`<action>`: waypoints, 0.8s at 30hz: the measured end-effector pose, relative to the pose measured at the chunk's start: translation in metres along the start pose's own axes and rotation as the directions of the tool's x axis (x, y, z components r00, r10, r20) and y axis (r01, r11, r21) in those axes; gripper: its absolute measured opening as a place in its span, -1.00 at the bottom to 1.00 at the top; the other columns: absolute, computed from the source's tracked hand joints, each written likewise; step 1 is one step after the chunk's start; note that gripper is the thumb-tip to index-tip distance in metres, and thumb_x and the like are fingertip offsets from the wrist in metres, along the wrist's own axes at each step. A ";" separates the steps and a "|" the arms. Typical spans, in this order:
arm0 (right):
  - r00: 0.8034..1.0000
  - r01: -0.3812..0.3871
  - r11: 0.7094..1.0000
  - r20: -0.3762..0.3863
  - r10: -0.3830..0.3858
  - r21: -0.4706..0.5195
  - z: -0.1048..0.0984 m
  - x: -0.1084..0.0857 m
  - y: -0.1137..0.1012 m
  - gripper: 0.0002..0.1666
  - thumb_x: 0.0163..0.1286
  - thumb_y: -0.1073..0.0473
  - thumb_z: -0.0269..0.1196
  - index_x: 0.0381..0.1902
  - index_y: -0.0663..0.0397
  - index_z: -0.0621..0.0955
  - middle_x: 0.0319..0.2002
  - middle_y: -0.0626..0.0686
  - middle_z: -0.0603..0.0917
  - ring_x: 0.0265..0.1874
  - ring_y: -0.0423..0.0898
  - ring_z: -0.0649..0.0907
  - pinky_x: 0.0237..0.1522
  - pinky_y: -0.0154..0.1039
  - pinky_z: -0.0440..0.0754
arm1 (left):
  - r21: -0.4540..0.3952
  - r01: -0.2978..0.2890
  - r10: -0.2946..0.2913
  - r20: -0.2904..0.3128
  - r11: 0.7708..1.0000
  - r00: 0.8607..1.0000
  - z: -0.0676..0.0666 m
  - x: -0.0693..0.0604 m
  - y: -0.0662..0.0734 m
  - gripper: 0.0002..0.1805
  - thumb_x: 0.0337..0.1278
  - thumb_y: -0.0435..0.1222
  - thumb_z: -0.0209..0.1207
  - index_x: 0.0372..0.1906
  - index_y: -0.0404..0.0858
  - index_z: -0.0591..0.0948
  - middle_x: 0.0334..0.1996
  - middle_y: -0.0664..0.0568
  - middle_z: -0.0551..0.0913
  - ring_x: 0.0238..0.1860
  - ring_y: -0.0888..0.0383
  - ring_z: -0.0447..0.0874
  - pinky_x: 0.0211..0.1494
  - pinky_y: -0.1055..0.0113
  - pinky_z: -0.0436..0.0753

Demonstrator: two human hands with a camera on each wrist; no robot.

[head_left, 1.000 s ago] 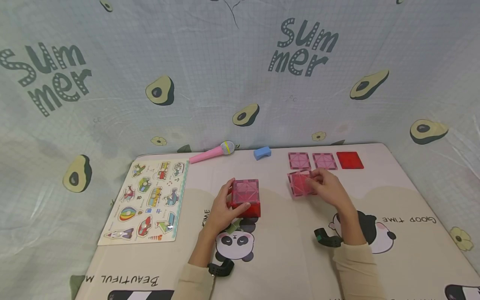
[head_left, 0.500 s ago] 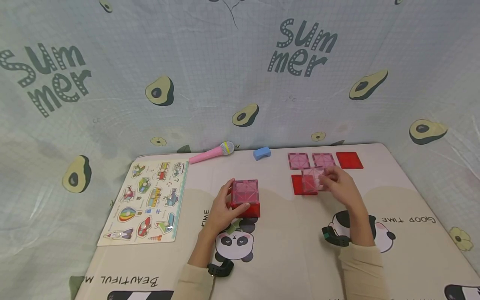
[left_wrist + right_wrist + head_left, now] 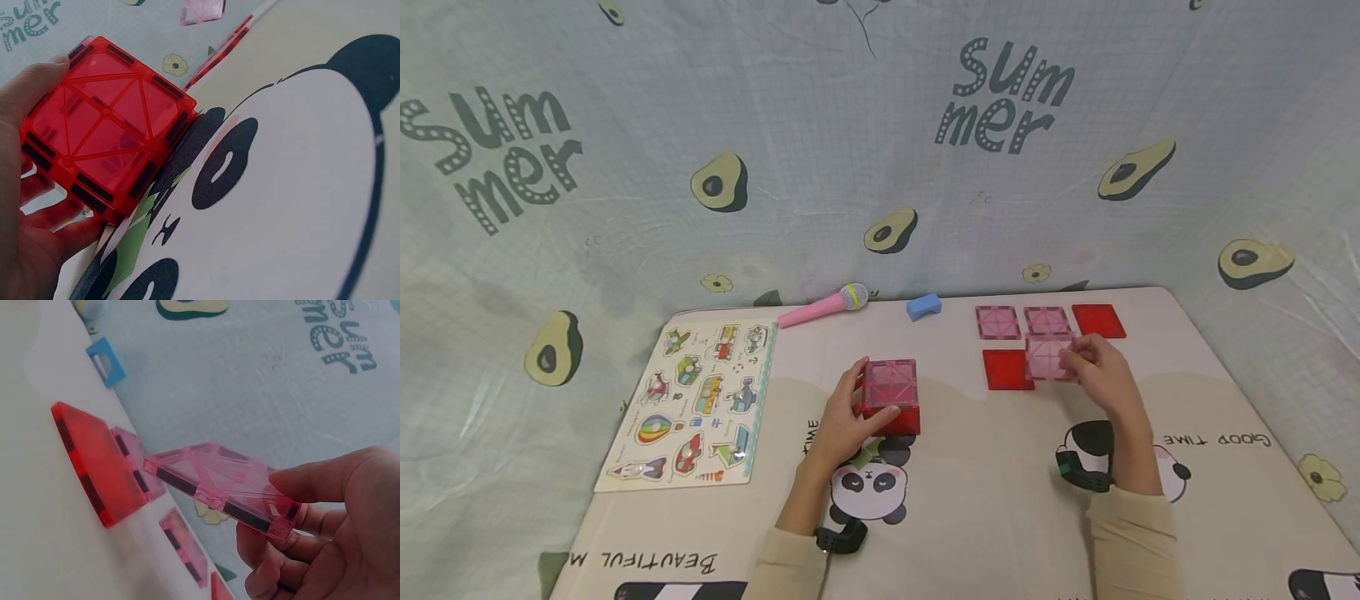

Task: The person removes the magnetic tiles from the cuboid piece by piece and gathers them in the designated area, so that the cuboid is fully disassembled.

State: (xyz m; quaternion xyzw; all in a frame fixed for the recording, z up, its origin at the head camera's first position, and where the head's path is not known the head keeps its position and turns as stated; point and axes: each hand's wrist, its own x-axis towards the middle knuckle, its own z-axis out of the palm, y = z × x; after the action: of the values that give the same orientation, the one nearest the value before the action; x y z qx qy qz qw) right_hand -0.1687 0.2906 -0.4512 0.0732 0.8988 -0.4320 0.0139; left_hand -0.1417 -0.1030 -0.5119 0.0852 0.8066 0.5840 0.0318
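Note:
My right hand (image 3: 1097,371) pinches a pink magnetic tile (image 3: 1047,357) by its right edge, thumb on top; in the right wrist view this tile (image 3: 219,481) is raised off the table. Just left of it a red magnetic tile (image 3: 1006,371) lies flat. Behind are two more pink tiles (image 3: 997,322) and another red tile (image 3: 1099,320). My left hand (image 3: 842,421) holds a box built of magnetic tiles, with a pink top (image 3: 891,383) and a red front (image 3: 106,119), its thumb against the front. The box's far sides are hidden.
At the left lies a picture puzzle board (image 3: 688,404). A pink toy microphone (image 3: 823,305) and a blue arch block (image 3: 924,307) lie along the back edge, in front of a hanging printed cloth (image 3: 820,150). A printed panda mat (image 3: 955,517) covers the table.
My right hand has lifted the pink tile off the red one and carried it to the right, uncovering the red tile. My left hand stays on the box.

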 end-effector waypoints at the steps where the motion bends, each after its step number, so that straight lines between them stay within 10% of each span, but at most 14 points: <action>1: 1.000 -0.008 1.000 -0.007 0.008 0.005 0.000 0.000 0.001 -0.40 0.56 -0.14 0.02 0.22 0.28 0.39 0.06 0.34 0.60 -0.03 0.15 0.62 -0.13 -0.38 0.56 | -0.002 0.000 0.000 0.000 1.000 1.000 0.000 0.000 0.000 0.04 0.03 0.02 0.41 0.57 -0.08 0.12 0.45 -0.03 0.34 0.41 -0.21 0.41 0.24 -0.08 0.64; 24: 0.987 -0.134 0.991 -0.090 0.135 0.017 -0.005 0.002 0.022 -0.37 0.56 -0.14 -0.02 0.22 0.33 0.42 0.06 0.37 0.63 -0.03 0.17 0.62 -0.13 -0.19 0.51 | -0.002 -0.011 0.011 -0.002 1.000 1.000 0.000 0.001 -0.001 0.05 0.03 0.03 0.40 0.58 -0.11 0.12 0.45 -0.04 0.34 0.41 -0.22 0.41 0.25 -0.10 0.63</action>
State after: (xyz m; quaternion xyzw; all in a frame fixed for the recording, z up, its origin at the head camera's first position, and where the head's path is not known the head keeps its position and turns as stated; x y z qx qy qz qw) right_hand -0.1676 0.3083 -0.4647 0.1534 0.8891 -0.4313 0.0015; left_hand -0.1424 -0.1029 -0.5125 0.0889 0.8057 0.5850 0.0280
